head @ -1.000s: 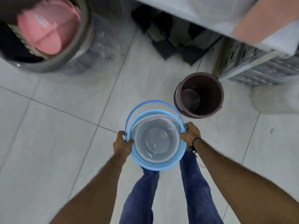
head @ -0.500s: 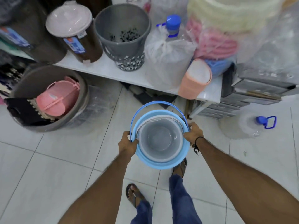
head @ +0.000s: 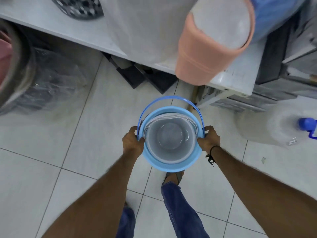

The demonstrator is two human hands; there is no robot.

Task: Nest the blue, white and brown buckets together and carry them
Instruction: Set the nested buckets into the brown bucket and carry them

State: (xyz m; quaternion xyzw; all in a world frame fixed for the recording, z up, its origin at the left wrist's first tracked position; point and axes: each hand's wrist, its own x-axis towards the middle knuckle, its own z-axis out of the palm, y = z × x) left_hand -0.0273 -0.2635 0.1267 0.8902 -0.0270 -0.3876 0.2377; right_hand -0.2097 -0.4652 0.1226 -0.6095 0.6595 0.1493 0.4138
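Observation:
I hold a light blue bucket in front of me above the tiled floor, with a white bucket nested inside it. The darker blue handle arcs over the far side. My left hand grips the blue rim on the left. On the right side, my right hand clasps the rim, a black band on its wrist. The brown bucket is out of view.
A white shelf loaded with goods runs across the top; a salmon bin and a patterned grey bin stand on it. A large plastic-wrapped tub sits at left, a clear water jug with a blue cap at right.
The view swung up to the shelf and back down while I stepped closer to it. The brown bucket seen on the floor a second ago has left the frame. Both hands kept their grip.

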